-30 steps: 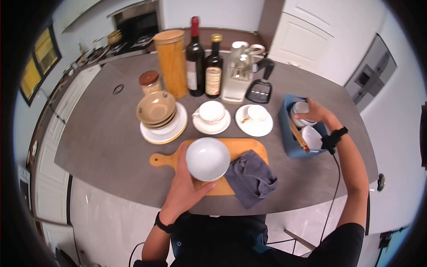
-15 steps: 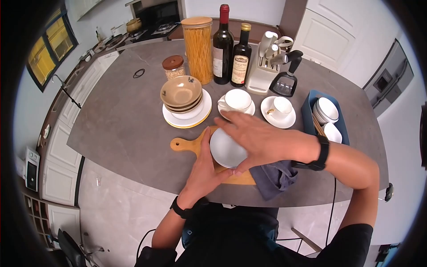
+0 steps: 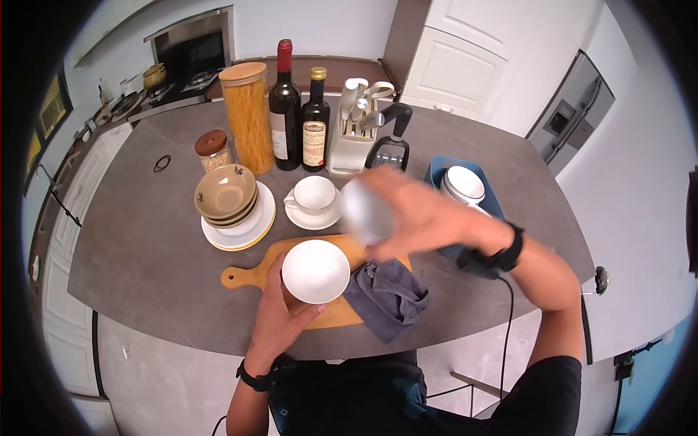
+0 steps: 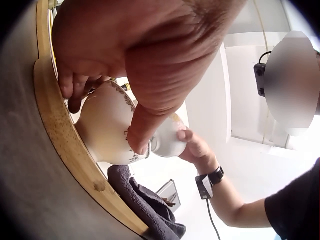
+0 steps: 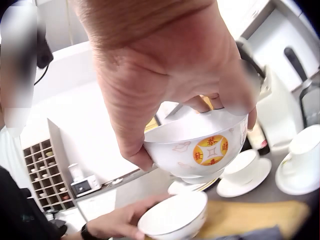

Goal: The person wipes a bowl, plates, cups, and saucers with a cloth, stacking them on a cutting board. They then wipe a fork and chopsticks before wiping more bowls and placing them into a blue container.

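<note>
My left hand (image 3: 275,320) holds a white bowl (image 3: 315,272) over the wooden cutting board (image 3: 251,276), thumb on one side and fingers on the other. The left wrist view shows a dark patterned band near this bowl's rim. Above and to the right, my right hand (image 3: 429,211) grips a second white bowl (image 5: 172,155) by its rim, blurred in the head view. In the right wrist view it carries a round orange-and-yellow emblem with characters, and it hangs apart from the lower bowl. A crumpled grey cloth (image 3: 389,298) lies on the board's right part.
A blue basket (image 3: 491,196) with white bowls stands at the right. Brown bowls (image 3: 225,190) sit stacked on plates at the left, beside a cup (image 3: 315,195) on a saucer. Behind stand a pasta jar (image 3: 249,120), two bottles (image 3: 285,109) and a knife block (image 3: 350,138).
My right hand came from the blue basket to the bowl in my left hand, then lifted a bowl up and right. Another bowl stays in my left hand. The head view has shifted.
</note>
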Demonstrator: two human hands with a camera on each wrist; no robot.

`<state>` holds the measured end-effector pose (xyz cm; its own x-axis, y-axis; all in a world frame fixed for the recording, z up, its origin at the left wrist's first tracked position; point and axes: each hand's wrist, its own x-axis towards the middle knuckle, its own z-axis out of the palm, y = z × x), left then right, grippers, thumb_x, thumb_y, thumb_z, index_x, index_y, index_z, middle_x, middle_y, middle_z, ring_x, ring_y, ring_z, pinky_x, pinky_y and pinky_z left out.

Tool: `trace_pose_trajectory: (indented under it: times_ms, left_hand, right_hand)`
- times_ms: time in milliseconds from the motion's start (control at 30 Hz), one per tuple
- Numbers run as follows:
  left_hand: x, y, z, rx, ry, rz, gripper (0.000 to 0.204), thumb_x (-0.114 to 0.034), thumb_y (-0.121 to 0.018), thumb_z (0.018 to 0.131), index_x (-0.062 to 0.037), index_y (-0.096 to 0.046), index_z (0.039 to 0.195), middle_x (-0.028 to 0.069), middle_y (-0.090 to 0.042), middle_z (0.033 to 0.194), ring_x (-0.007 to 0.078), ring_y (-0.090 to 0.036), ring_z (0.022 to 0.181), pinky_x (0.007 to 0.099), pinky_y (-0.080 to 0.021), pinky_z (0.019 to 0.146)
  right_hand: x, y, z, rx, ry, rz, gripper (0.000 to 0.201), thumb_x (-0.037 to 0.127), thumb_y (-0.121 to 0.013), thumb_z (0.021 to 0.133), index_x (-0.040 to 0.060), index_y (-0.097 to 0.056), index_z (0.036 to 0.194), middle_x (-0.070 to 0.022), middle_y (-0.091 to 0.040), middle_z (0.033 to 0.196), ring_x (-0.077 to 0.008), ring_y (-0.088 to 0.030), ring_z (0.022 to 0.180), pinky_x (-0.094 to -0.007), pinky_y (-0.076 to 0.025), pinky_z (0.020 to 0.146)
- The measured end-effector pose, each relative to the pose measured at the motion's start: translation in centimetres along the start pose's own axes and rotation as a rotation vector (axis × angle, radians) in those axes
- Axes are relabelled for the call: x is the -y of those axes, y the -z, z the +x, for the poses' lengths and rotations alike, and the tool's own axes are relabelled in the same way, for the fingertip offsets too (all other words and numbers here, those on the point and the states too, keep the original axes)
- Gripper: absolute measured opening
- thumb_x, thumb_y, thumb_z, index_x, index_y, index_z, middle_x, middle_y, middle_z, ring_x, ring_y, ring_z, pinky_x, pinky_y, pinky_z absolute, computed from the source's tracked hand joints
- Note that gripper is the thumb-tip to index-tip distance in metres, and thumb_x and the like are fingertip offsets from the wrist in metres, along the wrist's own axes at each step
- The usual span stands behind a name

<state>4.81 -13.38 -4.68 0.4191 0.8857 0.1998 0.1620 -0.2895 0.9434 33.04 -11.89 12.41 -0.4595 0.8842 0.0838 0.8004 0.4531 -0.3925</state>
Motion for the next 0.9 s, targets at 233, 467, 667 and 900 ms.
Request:
trace_pose_trajectory:
  times_ms: [233,467,667,900]
  left_hand:
    - [-0.3,0.2,-0.2,0.011,0.012,0.104,0.107,-0.021,-0.09,0.075,-0.0031,-0.025,0.158,0.0226,-0.05,0.149,0.0364,-0.049,0.14,0.0461,-0.039,0.116]
    - [-0.9,0.4,-0.2,0.016,0.04,0.123,0.113,-0.026,-0.091,0.075,-0.0005,-0.02,0.16,0.0234,-0.048,0.151,0.037,-0.047,0.142,0.046,-0.038,0.117]
    - [-1.3,0.3,-0.1,0.034,0.065,0.111,0.112,-0.027,-0.089,0.077,0.0015,-0.019,0.16,0.0245,-0.045,0.153,0.0377,-0.045,0.143,0.0445,-0.037,0.118]
    - [-0.1,0.4,-0.1,0.049,0.048,0.127,0.113,-0.031,-0.087,0.08,0.0029,-0.016,0.16,0.0259,-0.034,0.161,0.0389,-0.037,0.149,0.0439,-0.032,0.122]
  right_hand:
    - [-17.1,4.9,-5.0,-0.229,-0.591,-0.407,0.099,0.043,-0.085,0.065,-0.0083,-0.048,0.142,-0.0313,-0.056,0.132,-0.0432,-0.061,0.12,-0.0437,-0.051,0.103]
    - [-24.7,4.4,-7.3,-0.028,-0.795,-0.255,0.103,0.062,-0.082,0.06,-0.0156,-0.058,0.124,-0.0367,-0.064,0.123,-0.0448,-0.067,0.113,-0.044,-0.056,0.096]
    - [-25.3,4.3,-8.2,0.003,-0.767,-0.319,0.125,0.076,-0.083,0.06,-0.0142,-0.049,0.138,-0.036,-0.06,0.131,-0.0452,-0.061,0.123,-0.0446,-0.051,0.105]
    - [-25.2,4.4,-7.6,0.159,-0.718,-0.361,0.128,0.069,-0.089,0.061,-0.0112,-0.04,0.147,-0.0358,-0.054,0.14,-0.0463,-0.054,0.133,-0.0451,-0.044,0.112]
